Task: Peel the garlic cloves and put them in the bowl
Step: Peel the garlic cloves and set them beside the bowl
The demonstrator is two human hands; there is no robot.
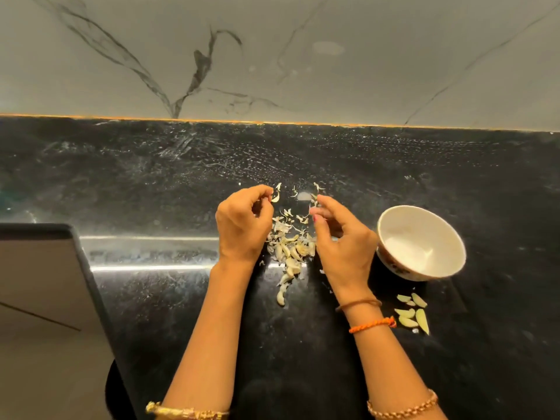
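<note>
A pile of garlic cloves [289, 253] mixed with papery skins lies on the black counter between my two hands. My left hand [242, 224] has its fingers curled and pinches a garlic clove [275, 197] at the fingertips. My right hand [339, 234] hovers to the right of the pile, fingers curled, pinching a thin strip of garlic skin [313, 201]. A white bowl [454, 253] stands tilted to the right of my right hand and looks empty. A small group of peeled cloves [413, 313] lies in front of the bowl.
A dark-framed flat object [45, 298] leans at the left front. Loose skins [316, 187] are scattered behind the pile. The marble-patterned wall [272, 56] rises at the back of the counter [151, 177].
</note>
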